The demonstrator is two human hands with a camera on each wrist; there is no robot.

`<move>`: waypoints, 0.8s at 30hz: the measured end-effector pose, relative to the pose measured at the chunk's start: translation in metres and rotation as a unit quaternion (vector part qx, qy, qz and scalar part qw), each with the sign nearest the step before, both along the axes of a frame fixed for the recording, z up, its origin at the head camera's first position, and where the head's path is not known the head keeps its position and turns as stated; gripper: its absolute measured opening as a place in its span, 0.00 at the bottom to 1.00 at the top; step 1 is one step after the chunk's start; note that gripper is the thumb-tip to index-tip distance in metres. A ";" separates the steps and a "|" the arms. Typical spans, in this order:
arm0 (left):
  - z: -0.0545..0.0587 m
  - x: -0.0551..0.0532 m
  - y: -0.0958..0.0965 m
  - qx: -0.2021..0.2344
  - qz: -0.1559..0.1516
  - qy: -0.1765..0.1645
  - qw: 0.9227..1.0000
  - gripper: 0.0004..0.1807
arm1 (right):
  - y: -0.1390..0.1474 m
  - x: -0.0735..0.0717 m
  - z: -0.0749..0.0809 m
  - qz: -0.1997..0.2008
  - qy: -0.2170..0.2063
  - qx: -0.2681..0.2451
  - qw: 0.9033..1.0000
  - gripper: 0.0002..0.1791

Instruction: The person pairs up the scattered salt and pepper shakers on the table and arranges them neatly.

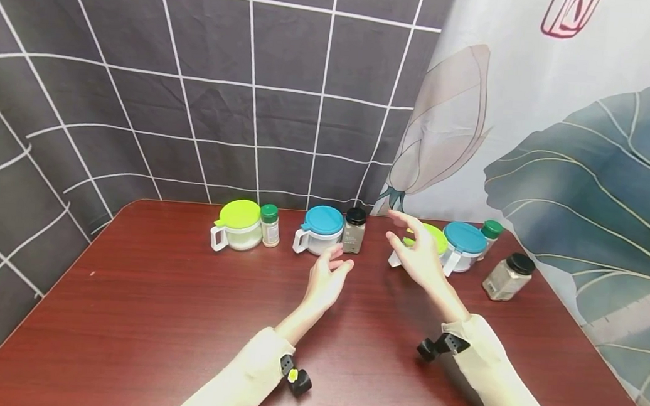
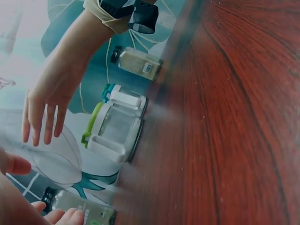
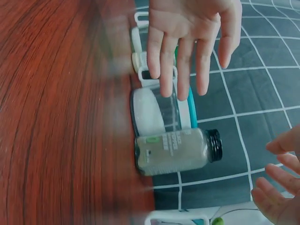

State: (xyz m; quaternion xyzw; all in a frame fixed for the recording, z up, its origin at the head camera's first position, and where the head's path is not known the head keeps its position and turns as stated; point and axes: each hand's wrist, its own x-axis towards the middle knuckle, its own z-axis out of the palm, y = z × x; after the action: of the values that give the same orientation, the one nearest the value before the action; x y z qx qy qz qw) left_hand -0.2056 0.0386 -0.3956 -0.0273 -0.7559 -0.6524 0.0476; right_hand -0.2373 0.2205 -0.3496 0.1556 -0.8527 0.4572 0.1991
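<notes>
My left hand [image 1: 328, 279] is raised over the table, fingers relaxed and holding nothing. Closest to it stand a black-lidded pepper jar [image 1: 353, 235] and a blue-lidded seasoning pot [image 1: 323, 228] with a white handle. The jar's printed label [image 3: 171, 147] shows in the right wrist view. My right hand [image 1: 419, 257], also holding nothing, hovers with fingers spread before a lime-lidded seasoning pot [image 1: 438, 237], partly hiding it. In the left wrist view, that pot's handle [image 2: 108, 147] points toward the camera.
Left along the back edge are another lime-lidded pot [image 1: 240, 222] and a green-capped spice bottle [image 1: 269, 225]. At right stand a blue-lidded pot [image 1: 463, 245], a second green-capped bottle [image 1: 491, 232] and a black-lidded jar [image 1: 506, 278]. Curtains hang behind the reddish-brown table [image 1: 153, 317].
</notes>
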 end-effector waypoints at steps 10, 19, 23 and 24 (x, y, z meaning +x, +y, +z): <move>-0.009 -0.005 0.013 0.003 -0.018 0.040 0.999 0.24 | 0.024 -0.004 -0.012 -0.047 0.058 0.033 0.997 0.21; -0.001 -0.006 0.028 -0.004 -0.020 0.004 1.000 0.24 | 0.039 -0.004 -0.008 -0.060 0.084 0.047 0.994 0.22; 0.003 -0.006 0.032 -0.013 -0.022 0.008 1.000 0.24 | 0.044 -0.005 -0.008 -0.063 0.085 0.055 0.993 0.23; 0.004 -0.007 0.033 -0.014 -0.023 0.009 1.000 0.24 | 0.045 -0.005 -0.008 -0.064 0.086 0.058 0.993 0.23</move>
State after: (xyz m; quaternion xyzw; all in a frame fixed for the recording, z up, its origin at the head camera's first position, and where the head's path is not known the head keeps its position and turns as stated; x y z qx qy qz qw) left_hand -0.2124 0.0713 -0.3920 -0.0511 -0.7638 -0.6423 0.0390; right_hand -0.2424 0.2659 -0.3577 0.1512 -0.8654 0.3785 0.2915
